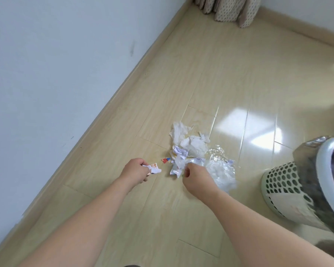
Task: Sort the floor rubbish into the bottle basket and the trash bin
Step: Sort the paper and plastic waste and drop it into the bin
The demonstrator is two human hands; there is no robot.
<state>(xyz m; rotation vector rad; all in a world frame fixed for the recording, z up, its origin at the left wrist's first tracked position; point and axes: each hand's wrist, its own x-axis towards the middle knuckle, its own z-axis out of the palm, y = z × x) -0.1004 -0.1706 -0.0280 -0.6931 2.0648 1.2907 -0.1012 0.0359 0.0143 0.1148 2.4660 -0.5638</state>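
Left hand grips a wrapper while the right hand pinches clear plastic; best gather both securely, then swing toward the bin at 3 o'clock.

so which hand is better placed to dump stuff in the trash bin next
Probably the right hand: it grips the clear plastic and is nearer the trash bin. The left hand, holding a crumpled wrapper, is on the far side of the pile.

A pile of rubbish lies on the floor between the wall at left and the trash bin at right, a curtain hanging behind in the far corner.
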